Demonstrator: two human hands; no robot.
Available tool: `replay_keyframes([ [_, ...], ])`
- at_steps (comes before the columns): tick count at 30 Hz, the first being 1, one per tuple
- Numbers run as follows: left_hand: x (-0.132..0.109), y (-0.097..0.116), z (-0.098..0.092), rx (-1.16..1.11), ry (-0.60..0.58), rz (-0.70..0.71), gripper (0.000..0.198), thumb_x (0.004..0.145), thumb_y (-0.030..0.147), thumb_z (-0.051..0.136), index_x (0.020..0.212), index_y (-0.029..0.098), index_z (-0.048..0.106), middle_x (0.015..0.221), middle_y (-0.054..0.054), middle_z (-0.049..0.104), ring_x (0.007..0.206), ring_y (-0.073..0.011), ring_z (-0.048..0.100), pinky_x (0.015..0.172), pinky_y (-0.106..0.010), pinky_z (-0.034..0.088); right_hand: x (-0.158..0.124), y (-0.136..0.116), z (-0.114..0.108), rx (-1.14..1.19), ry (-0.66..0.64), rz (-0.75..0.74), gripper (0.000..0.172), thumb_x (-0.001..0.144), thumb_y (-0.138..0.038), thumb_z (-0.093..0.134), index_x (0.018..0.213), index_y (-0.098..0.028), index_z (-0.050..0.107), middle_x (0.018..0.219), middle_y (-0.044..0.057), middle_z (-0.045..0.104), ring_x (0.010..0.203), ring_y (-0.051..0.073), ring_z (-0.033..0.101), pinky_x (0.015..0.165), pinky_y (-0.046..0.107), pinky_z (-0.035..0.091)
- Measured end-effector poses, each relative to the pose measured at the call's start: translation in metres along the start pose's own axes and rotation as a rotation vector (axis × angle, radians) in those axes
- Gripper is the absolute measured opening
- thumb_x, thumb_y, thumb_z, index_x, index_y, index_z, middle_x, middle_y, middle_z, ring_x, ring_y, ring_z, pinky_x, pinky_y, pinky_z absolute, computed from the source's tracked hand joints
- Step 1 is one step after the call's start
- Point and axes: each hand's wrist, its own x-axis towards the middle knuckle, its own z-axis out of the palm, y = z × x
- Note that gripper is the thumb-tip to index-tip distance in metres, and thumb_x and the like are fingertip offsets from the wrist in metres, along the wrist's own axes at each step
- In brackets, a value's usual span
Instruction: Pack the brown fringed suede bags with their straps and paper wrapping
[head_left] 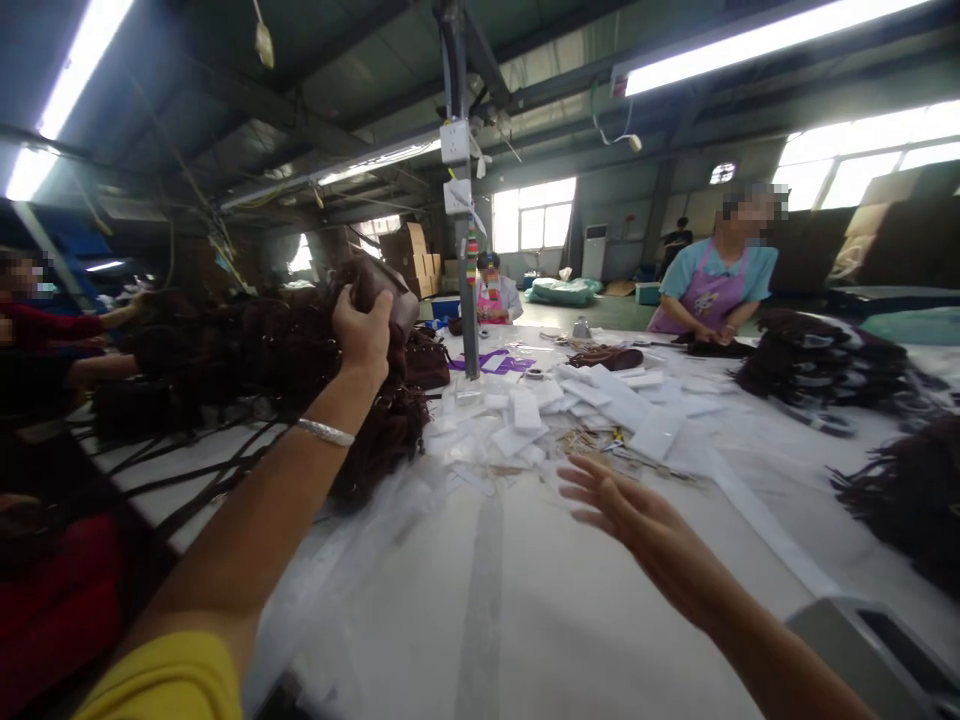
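My left hand (363, 330) is raised at the left, its fingers and thumb closed on a dark brown leather bag (401, 300). Much of the bag is covered by the hand or blends into the pile of dark brown bags (277, 340) behind it. Below that hand, more brown bags with fringes (386, 440) lie heaped on the table. Over the white tabletop (555, 600), my right hand (622, 505) reaches in from the lower right. Its fingers are stretched out and apart, with nothing in them. Just beyond it lie white foam sheets (517, 410) and loose scraps (585, 440).
A metal post (466, 270) with sockets rises from the table. Stacks of dark fringed pieces (817, 370) stand at the right, near a grey box-like device (877, 650). A co-worker in a purple apron (709, 295) stands across the table. Dark straps (202, 475) trail at the left.
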Motion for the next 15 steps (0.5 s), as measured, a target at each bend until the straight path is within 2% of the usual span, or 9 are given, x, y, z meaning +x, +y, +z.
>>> replay_keyframes([
  [2,-0.038,0.020,-0.014,0.061,-0.039,0.013,0.030,0.075,0.027,0.068,0.101,0.012,0.063,0.095,-0.005,0.068,0.088,-0.0180,0.064,0.083,-0.030,0.054,0.017,-0.003,0.017,0.156,-0.072,-0.018,0.059,0.093,-0.056,0.056,0.143,-0.025,0.049,0.146,0.013,0.051,0.128,0.027,0.055,0.109,0.045,0.045],
  [4,-0.086,0.039,-0.028,0.092,-0.107,-0.015,0.029,0.077,0.030,0.069,0.100,0.014,0.064,0.094,-0.005,0.069,0.090,-0.0193,0.064,0.085,-0.031,0.053,0.031,-0.002,0.034,0.262,-0.122,0.007,0.067,0.093,-0.057,0.056,0.150,-0.026,0.037,0.150,0.014,0.045,0.129,0.026,0.054,0.112,0.045,0.041],
  [7,-0.169,0.069,-0.042,0.074,-0.319,-0.102,0.027,0.082,0.032,0.066,0.105,0.017,0.064,0.096,-0.004,0.071,0.089,-0.0192,0.066,0.085,-0.031,0.052,0.042,0.001,0.054,0.382,-0.164,0.096,0.077,0.090,-0.066,0.051,0.154,-0.031,0.025,0.151,0.012,0.045,0.122,0.025,0.061,0.105,0.045,0.048],
  [9,-0.223,0.087,-0.048,0.096,-0.470,-0.168,0.023,0.085,0.030,0.063,0.107,0.020,0.064,0.098,-0.004,0.071,0.092,-0.0192,0.067,0.086,-0.030,0.052,0.042,0.005,0.062,0.441,-0.188,0.130,0.074,0.090,-0.069,0.049,0.152,-0.033,0.029,0.143,0.010,0.054,0.113,0.025,0.066,0.097,0.043,0.054],
  [11,-0.267,0.101,-0.055,0.131,-0.595,-0.241,0.034,0.079,0.028,0.070,0.112,0.022,0.061,0.101,-0.005,0.071,0.093,-0.0214,0.067,0.087,-0.033,0.052,0.039,0.012,0.063,0.463,-0.166,0.145,0.066,0.091,-0.060,0.056,0.147,-0.031,0.039,0.130,0.007,0.064,0.104,0.022,0.070,0.089,0.037,0.059],
  [13,-0.295,0.112,-0.064,0.077,-0.762,-0.321,0.045,0.076,0.028,0.075,0.116,0.021,0.058,0.101,-0.006,0.071,0.094,-0.0229,0.068,0.084,-0.033,0.054,0.033,0.021,0.056,0.457,-0.087,0.168,0.059,0.089,-0.043,0.066,0.143,-0.030,0.044,0.117,0.004,0.071,0.094,0.019,0.072,0.081,0.029,0.061],
  [15,-0.304,0.119,-0.077,-0.049,-0.962,-0.375,0.039,0.082,0.031,0.071,0.117,0.020,0.058,0.096,-0.005,0.073,0.088,-0.0213,0.070,0.078,-0.030,0.055,0.025,0.029,0.042,0.449,-0.009,0.190,0.061,0.085,-0.027,0.071,0.141,-0.029,0.046,0.108,0.002,0.074,0.086,0.016,0.073,0.074,0.025,0.060],
])
